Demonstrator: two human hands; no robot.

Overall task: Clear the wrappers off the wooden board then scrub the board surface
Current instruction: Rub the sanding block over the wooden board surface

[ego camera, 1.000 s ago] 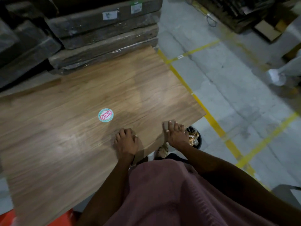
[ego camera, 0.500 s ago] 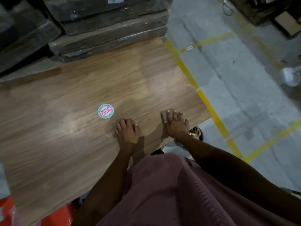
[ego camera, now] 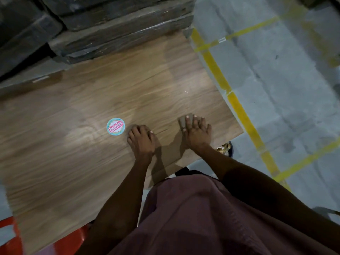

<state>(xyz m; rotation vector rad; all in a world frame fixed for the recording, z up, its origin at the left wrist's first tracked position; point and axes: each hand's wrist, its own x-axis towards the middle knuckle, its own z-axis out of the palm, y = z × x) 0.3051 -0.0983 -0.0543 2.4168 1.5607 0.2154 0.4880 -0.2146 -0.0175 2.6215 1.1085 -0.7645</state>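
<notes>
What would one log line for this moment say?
left hand: flat on board | right hand: pressing pad | sticker: on board

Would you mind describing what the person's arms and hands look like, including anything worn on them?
Both forearms are bare, with no sleeves showing. The left hand and right hand wear no gloves; a ring appears to sit on one right finger. A mauve garment drapes below.

Both hands now sit farther up the wooden board (ego camera: 92, 162) than a second ago. The right hand (ego camera: 197, 134) presses a small grey pad (ego camera: 183, 120) well in from the near edge, and the left hand (ego camera: 141, 140) sits nearer the round sticker (ego camera: 115, 127).
</notes>
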